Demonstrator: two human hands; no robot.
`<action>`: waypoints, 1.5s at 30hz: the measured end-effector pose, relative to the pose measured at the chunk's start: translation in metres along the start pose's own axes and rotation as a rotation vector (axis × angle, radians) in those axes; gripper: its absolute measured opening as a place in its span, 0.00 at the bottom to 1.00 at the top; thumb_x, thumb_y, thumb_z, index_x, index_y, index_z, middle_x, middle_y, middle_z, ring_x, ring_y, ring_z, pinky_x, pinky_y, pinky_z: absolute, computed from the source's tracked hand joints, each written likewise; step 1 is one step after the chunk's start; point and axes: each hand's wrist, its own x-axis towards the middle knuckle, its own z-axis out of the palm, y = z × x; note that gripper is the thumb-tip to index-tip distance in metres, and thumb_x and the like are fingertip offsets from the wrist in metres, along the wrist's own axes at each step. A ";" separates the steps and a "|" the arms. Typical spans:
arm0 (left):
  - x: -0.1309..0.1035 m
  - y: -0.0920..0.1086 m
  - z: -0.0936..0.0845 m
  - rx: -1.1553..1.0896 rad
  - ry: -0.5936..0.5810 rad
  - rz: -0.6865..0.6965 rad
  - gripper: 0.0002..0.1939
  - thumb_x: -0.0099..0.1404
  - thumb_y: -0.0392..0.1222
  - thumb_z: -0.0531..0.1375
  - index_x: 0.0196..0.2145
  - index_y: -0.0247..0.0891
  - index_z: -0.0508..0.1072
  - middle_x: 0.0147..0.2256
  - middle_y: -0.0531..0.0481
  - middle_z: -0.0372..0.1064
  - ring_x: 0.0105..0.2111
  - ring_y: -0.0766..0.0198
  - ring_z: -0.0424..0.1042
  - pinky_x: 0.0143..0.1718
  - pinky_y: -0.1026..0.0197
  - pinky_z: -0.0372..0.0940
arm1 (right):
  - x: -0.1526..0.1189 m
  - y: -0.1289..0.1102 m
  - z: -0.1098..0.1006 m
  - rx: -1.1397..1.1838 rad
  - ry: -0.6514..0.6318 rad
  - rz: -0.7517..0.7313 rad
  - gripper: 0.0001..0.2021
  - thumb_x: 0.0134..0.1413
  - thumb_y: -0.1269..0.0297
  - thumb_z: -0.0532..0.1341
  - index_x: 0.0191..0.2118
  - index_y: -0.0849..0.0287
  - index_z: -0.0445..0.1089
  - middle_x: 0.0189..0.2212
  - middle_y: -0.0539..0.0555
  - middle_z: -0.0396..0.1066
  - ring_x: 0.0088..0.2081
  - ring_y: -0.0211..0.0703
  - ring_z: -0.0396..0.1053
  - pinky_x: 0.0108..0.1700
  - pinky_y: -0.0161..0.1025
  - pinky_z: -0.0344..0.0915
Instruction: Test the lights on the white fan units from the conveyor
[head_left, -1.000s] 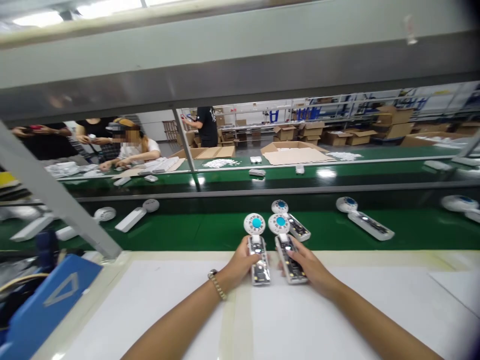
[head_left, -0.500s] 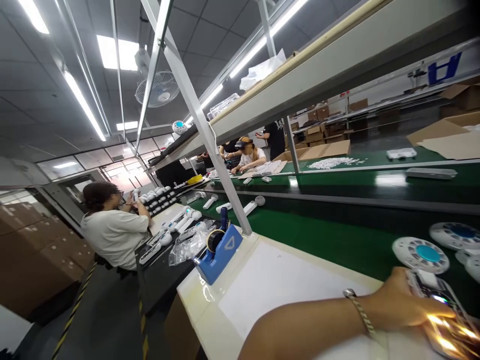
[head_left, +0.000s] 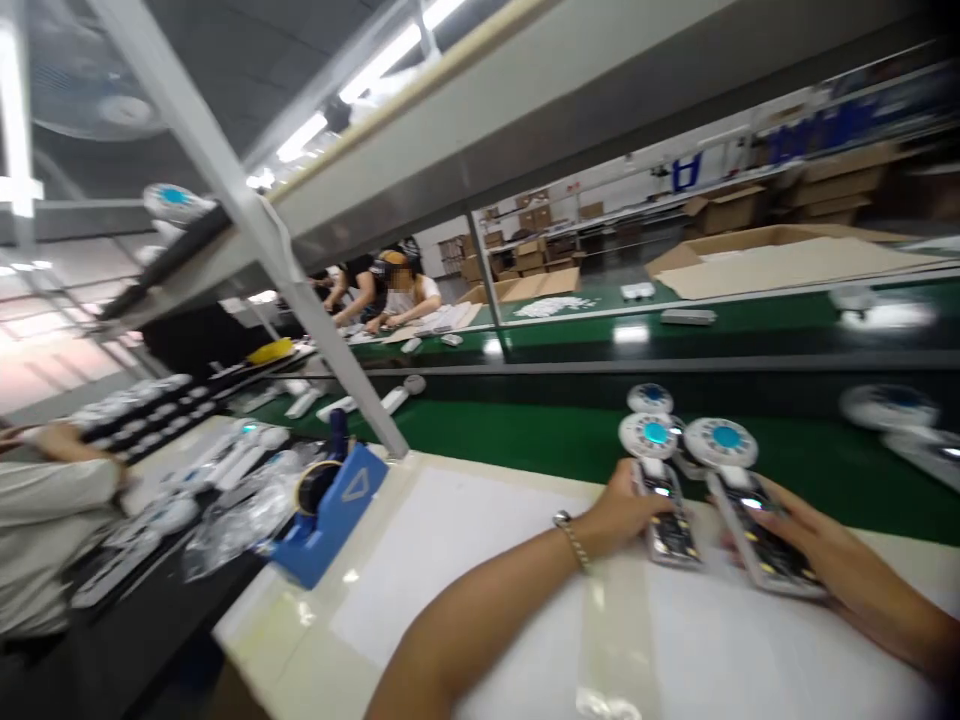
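Observation:
My left hand (head_left: 626,510), with a bracelet at its wrist, grips a white device (head_left: 666,520) that has a round head with a blue centre and an open body showing lit parts. To its right, my right hand (head_left: 799,530) is wrapped round a second device (head_left: 765,545) of the same kind, its thumb on the lit body. Both devices tilt over the far edge of the white worktop (head_left: 517,620). Just behind them, another round blue-centred head (head_left: 649,398) shows over the green belt (head_left: 525,425).
A blue tape dispenser (head_left: 337,515) stands at the worktop's left corner, below a slanting metal post (head_left: 300,290). A co-worker's sleeve (head_left: 52,520) is at far left near white devices and clear bags (head_left: 247,510). More devices lie at right (head_left: 892,410).
The view has swung right and down. My right hand and its device are now in view. My left hand and its device appear nearer the middle of the picture.

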 end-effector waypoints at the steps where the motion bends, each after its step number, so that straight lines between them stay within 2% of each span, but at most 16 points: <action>1: -0.003 0.005 0.003 0.010 0.016 0.013 0.27 0.41 0.34 0.66 0.38 0.37 0.58 0.31 0.52 0.63 0.30 0.61 0.69 0.35 0.56 0.63 | -0.006 -0.011 0.004 0.065 -0.030 0.050 0.34 0.48 0.58 0.59 0.60 0.54 0.47 0.29 0.60 0.75 0.32 0.56 0.74 0.34 0.48 0.71; 4: -0.011 0.016 0.009 -0.015 -0.015 0.016 0.25 0.44 0.34 0.64 0.39 0.37 0.58 0.31 0.51 0.65 0.29 0.61 0.70 0.33 0.58 0.64 | -0.014 -0.029 0.016 0.134 -0.029 0.065 0.35 0.48 0.59 0.59 0.61 0.54 0.44 0.28 0.55 0.75 0.29 0.51 0.74 0.33 0.47 0.71; 10: -0.016 0.026 0.012 -0.008 -0.061 -0.007 0.24 0.47 0.35 0.63 0.41 0.37 0.57 0.32 0.49 0.66 0.32 0.57 0.71 0.32 0.57 0.65 | -0.010 -0.021 0.011 0.186 -0.153 -0.019 0.31 0.52 0.57 0.58 0.59 0.52 0.46 0.30 0.52 0.73 0.31 0.47 0.73 0.35 0.45 0.70; 16: -0.016 0.028 0.012 0.010 -0.086 0.003 0.24 0.48 0.34 0.62 0.42 0.36 0.58 0.35 0.47 0.67 0.33 0.57 0.71 0.33 0.56 0.66 | -0.012 -0.025 0.012 0.239 -0.155 -0.041 0.26 0.51 0.59 0.59 0.56 0.51 0.51 0.36 0.52 0.70 0.34 0.47 0.73 0.35 0.45 0.70; 25: -0.014 0.025 0.007 0.016 -0.127 0.013 0.22 0.48 0.34 0.62 0.41 0.36 0.59 0.39 0.46 0.66 0.33 0.56 0.71 0.32 0.55 0.67 | -0.013 -0.028 0.014 0.222 -0.186 -0.060 0.25 0.52 0.59 0.58 0.54 0.53 0.51 0.29 0.51 0.70 0.29 0.44 0.72 0.31 0.41 0.69; 28: -0.014 0.027 0.008 0.022 -0.135 0.007 0.22 0.48 0.34 0.62 0.41 0.37 0.59 0.39 0.47 0.65 0.33 0.57 0.71 0.33 0.56 0.67 | -0.011 -0.025 0.012 0.237 -0.204 -0.091 0.27 0.51 0.60 0.59 0.56 0.52 0.49 0.31 0.51 0.70 0.32 0.45 0.72 0.33 0.42 0.68; 31: -0.015 0.028 0.009 0.013 -0.140 -0.001 0.24 0.46 0.33 0.63 0.41 0.37 0.59 0.38 0.47 0.65 0.33 0.57 0.71 0.34 0.56 0.66 | -0.010 -0.022 0.010 0.203 -0.222 -0.097 0.30 0.52 0.59 0.58 0.58 0.53 0.45 0.28 0.50 0.72 0.29 0.43 0.72 0.33 0.41 0.67; 36: -0.016 0.029 0.007 -0.002 -0.169 -0.009 0.27 0.44 0.33 0.66 0.41 0.37 0.58 0.35 0.48 0.65 0.36 0.56 0.71 0.36 0.56 0.65 | -0.012 -0.024 0.010 0.210 -0.231 -0.081 0.30 0.52 0.60 0.58 0.59 0.53 0.45 0.27 0.50 0.72 0.28 0.43 0.72 0.32 0.40 0.66; 40: -0.015 0.027 0.006 0.000 -0.175 0.006 0.29 0.44 0.33 0.66 0.42 0.37 0.57 0.38 0.47 0.65 0.36 0.55 0.70 0.36 0.56 0.66 | -0.013 -0.025 0.010 0.214 -0.286 -0.080 0.36 0.49 0.62 0.60 0.60 0.57 0.40 0.28 0.51 0.73 0.29 0.42 0.71 0.33 0.38 0.66; 45: -0.016 0.027 0.005 0.018 -0.183 0.004 0.28 0.46 0.33 0.66 0.43 0.38 0.57 0.38 0.48 0.65 0.37 0.56 0.70 0.37 0.56 0.65 | -0.011 -0.019 0.007 0.212 -0.277 -0.104 0.41 0.48 0.60 0.61 0.61 0.59 0.35 0.30 0.54 0.74 0.30 0.43 0.72 0.34 0.39 0.65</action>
